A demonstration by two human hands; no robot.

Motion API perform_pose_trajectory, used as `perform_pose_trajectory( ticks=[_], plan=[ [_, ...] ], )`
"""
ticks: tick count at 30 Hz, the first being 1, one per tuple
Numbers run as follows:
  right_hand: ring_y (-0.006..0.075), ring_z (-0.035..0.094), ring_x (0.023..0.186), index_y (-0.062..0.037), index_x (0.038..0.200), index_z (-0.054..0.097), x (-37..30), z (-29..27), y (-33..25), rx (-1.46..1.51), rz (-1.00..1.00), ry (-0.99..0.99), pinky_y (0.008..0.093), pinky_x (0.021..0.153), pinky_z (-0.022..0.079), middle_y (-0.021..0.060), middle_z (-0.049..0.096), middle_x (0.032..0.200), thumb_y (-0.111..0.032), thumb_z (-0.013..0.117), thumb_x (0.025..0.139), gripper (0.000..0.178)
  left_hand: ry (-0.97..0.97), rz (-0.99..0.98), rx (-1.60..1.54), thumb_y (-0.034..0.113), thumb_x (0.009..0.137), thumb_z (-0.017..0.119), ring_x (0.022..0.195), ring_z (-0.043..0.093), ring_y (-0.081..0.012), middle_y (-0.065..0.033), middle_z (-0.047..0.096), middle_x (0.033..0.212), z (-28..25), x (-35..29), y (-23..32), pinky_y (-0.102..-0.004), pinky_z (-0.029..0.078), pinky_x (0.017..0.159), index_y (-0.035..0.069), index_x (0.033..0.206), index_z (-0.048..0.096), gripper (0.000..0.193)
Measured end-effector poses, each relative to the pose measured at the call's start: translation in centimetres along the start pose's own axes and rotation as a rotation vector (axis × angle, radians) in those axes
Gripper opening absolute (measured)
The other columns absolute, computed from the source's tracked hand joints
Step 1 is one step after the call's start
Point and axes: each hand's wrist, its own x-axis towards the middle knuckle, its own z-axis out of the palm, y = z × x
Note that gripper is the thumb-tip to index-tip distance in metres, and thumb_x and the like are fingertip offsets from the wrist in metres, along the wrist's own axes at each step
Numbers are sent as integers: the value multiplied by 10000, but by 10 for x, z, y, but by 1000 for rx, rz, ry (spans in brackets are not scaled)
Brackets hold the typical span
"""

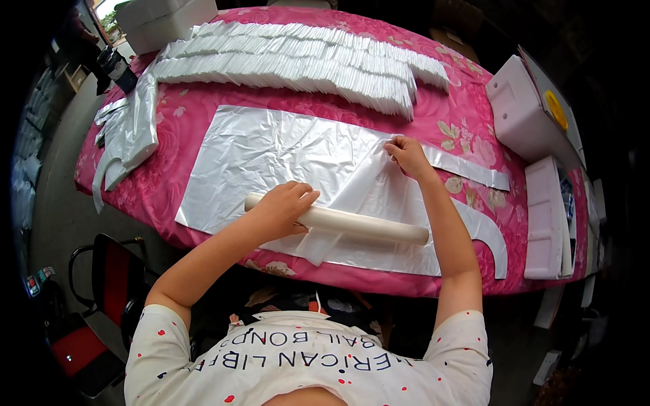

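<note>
A large silvery-white plastic carrier bag (244, 149) lies flat and creased on the table, its two long handle strips pointing right. Across its near part rests a smooth off-white tube (372, 226), slightly tilted. My left hand (287, 207) is wrapped over the tube toward its left end. Farther off, my right hand (407, 155) pinches a bit of the bag's thin film near the far edge, by the base of the upper handle. From that pinch a fold of film is lifted and slants down under the tube.
A pink flowered cloth (177, 150) covers the table. Long rows of folded white pieces (284, 61) stand packed along the back. More bags (139, 132) hang at the left edge beside a dark cup (116, 69). White foam boxes (518, 101) stand right; a red-black chair (115, 277) is lower left.
</note>
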Motion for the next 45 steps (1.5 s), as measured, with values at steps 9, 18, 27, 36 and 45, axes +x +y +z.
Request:
perform_pose_trajectory(
  ticks=[9, 18, 27, 36, 45],
  plan=[
    [88, 494, 573, 10, 878, 638, 7, 11, -19, -125, 82, -89, 260, 545, 419, 11, 574, 656, -176, 609, 834, 193, -161, 325, -51, 492, 824, 500, 1282, 334, -316, -203, 345, 1374, 63, -19, 31, -421, 264, 1056, -53, 1306, 353, 743],
    [225, 585, 824, -17, 1122, 568, -48, 27, -67, -270, -193, 133, 327, 738, 473, 145, 586, 1039, -223, 631, 816, 374, -156, 231, -3, 579, 830, 407, 1342, 236, -330, -231, 254, 1429, 79, -32, 44, -441, 178, 1089, -77, 1336, 299, 836],
    [257, 542, 926, -100, 1150, 585, -143, 46, -34, -723, -522, 152, 374, 805, 449, 69, 589, 1049, -101, 649, 730, 425, -136, 171, 40, 587, 812, 431, 1348, 223, -321, -211, 256, 1436, 88, -37, 64, -443, 148, 1093, -23, 1351, 320, 821],
    [290, 520, 939, -74, 1187, 568, -146, -35, 12, -767, -290, 467, 368, 846, 417, 109, 590, 1032, -108, 640, 772, 423, -174, 243, -80, 510, 791, 525, 1378, 166, -268, -174, 215, 1462, 76, -38, 47, -443, 102, 1107, -7, 1387, 252, 834],
    [270, 544, 952, -117, 1109, 608, -185, 67, -47, -568, -559, -2, 377, 849, 422, 51, 602, 1054, -64, 662, 693, 423, -44, 152, 149, 188, 817, 476, 1331, 290, -271, -157, 340, 1406, 106, -53, 81, -453, 198, 1084, 51, 1316, 406, 522]
  ],
)
